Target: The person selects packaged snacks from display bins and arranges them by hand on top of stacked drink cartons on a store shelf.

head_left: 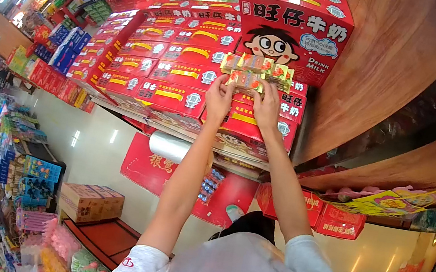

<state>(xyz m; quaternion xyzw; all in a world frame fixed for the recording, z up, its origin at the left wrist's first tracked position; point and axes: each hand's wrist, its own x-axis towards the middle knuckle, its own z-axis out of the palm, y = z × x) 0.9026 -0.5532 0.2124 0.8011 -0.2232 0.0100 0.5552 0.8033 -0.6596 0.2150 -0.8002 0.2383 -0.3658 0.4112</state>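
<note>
My left hand [218,100] and my right hand [267,107] reach forward over stacked red milk cartons [181,74]. Between them is a small yellow-and-orange wrapped packet [246,80], with my fingers closed on its two ends. Just behind it lie more packets of the same look, an orange-fronted one [257,63] and a yellow one [280,72], grouped on top of the cartons. A taller red milk carton [292,29] with a cartoon face stands directly behind the packets. What the wrappers contain is hidden.
A wooden panel [383,60] rises at the right. Below the stack are a clear plastic roll [168,145] and a red mat [137,162]. Red gift boxes [340,220] sit at lower right. A cardboard box [91,201] and crowded shelves [39,174] are at left.
</note>
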